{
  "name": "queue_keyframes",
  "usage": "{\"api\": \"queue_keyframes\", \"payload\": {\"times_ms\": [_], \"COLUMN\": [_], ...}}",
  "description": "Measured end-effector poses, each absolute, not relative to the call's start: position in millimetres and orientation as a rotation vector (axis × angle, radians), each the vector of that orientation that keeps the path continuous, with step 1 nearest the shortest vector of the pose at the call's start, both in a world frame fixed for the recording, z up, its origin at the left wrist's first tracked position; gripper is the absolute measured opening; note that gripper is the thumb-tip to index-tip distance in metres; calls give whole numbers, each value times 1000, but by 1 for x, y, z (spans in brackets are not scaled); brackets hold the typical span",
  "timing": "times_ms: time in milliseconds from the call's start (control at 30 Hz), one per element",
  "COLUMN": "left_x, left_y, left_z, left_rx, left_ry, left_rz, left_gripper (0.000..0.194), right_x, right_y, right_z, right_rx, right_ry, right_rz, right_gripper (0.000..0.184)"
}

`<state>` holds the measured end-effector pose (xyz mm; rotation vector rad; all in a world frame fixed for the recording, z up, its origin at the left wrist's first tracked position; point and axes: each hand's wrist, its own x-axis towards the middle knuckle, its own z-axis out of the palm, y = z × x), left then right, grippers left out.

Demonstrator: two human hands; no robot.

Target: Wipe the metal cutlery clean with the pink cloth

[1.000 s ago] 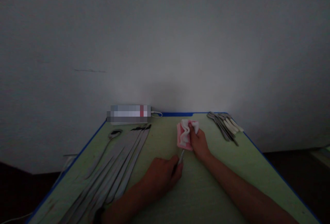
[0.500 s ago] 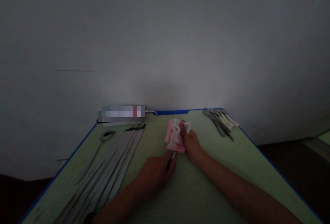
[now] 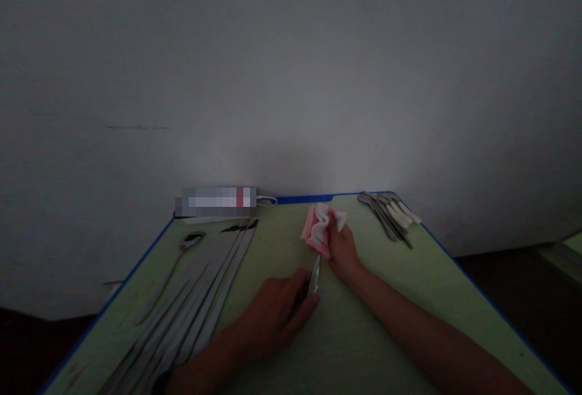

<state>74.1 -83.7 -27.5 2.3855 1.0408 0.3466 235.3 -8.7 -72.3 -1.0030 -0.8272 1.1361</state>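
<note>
My left hand [image 3: 282,310], low in the middle, is closed on the near end of a shiny metal piece of cutlery [image 3: 315,275] between thumb and fingers. Its far end is hidden, so I cannot tell its kind. A crumpled pink and white cloth [image 3: 319,228] is gripped in my right hand [image 3: 344,252], at the far end of the cutlery. Left of my hands lies a spread of long thin metal cutlery [image 3: 209,298], with a spoon [image 3: 191,239] at its outer side.
At the far right of the green table [image 3: 273,249] lies a bundle of cutlery [image 3: 382,216], some with white handles. A pixelated box-like object [image 3: 218,202] with a white cable [image 3: 268,201] stands at the back left, near the wall [image 3: 291,79].
The cloth and my right hand have shifted slightly right and away from me. More of the shiny metal now shows between the cloth and my left hand, which has moved slightly right.
</note>
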Motion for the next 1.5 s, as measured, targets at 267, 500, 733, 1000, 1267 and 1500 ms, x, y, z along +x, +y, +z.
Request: {"api": "queue_keyframes", "payload": {"times_ms": [267, 500, 733, 1000, 1267, 1500], "left_x": [81, 78, 75, 74, 77, 82], "left_y": [-77, -72, -73, -76, -72, -71], "left_z": [-41, -37, -36, -31, -37, -40], "left_rx": [2235, 2098, 2145, 2074, 2071, 2014], "left_ry": [1126, 1107, 1117, 1031, 1020, 1197], "left_rz": [341, 488, 471, 498, 451, 508], "left_gripper": [28, 33, 33, 34, 30, 35], "right_x": [231, 233, 237, 237, 241, 243], "right_y": [-16, -18, -9, -6, -7, -6], "right_z": [-62, -59, -62, -64, -63, -62], "right_rx": [-1051, -937, -832, -772, -824, -824], "right_ry": [-664, -772, -685, -614, -636, -681], "right_rz": [1234, 1432, 1395, 1372, 1450, 1514], "right_gripper": [36, 31, 36, 33, 37, 38]}}
